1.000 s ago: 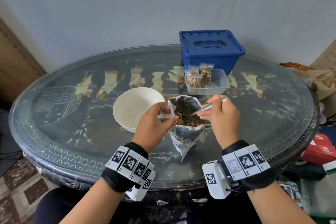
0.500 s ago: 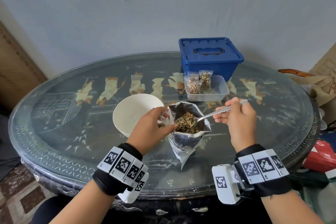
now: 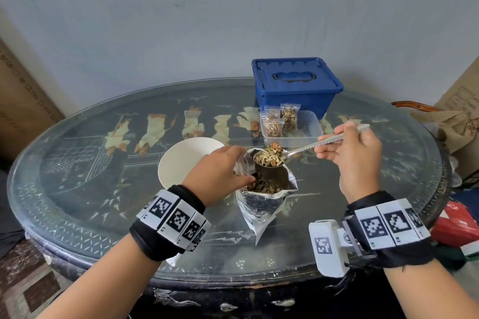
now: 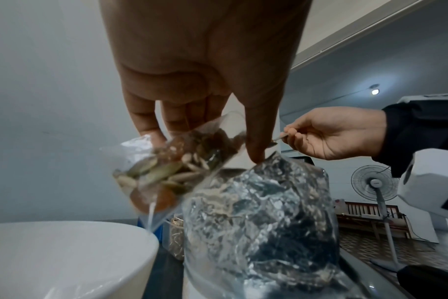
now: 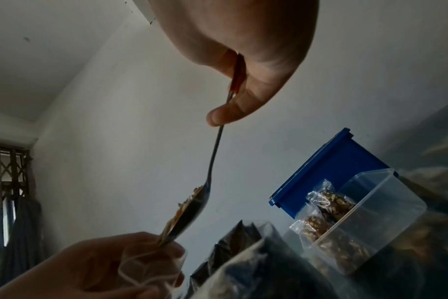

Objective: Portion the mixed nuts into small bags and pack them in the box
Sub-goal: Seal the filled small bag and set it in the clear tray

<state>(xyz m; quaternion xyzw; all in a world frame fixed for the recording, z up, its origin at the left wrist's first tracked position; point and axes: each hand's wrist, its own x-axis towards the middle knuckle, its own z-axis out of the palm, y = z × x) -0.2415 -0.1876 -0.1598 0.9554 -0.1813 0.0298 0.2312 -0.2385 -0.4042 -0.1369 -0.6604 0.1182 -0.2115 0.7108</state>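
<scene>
An open foil bag of mixed nuts (image 3: pixel 261 204) stands at the table's front centre. My left hand (image 3: pixel 223 176) pinches a small clear bag (image 4: pixel 166 170), partly filled with nuts, at the foil bag's left rim. My right hand (image 3: pixel 352 153) grips the handle of a metal spoon (image 3: pixel 298 151). The spoon's bowl, heaped with nuts (image 3: pixel 268 158), hovers above the foil bag's mouth, close to the small bag (image 5: pixel 151 261). Two filled small bags (image 3: pixel 278 122) stand in a clear plastic box (image 3: pixel 308 134) behind.
A white bowl (image 3: pixel 181 160) sits left of the foil bag, close under my left hand. A closed blue lidded box (image 3: pixel 295 85) stands at the back, behind the clear box. The oval glass table (image 3: pixel 77 163) has cardboard boxes and clutter beside it.
The spoon went from digging inside the foil bag to lifted out, full of nuts, above the bag's mouth. My right hand rose and moved right. The left hand kept its hold.
</scene>
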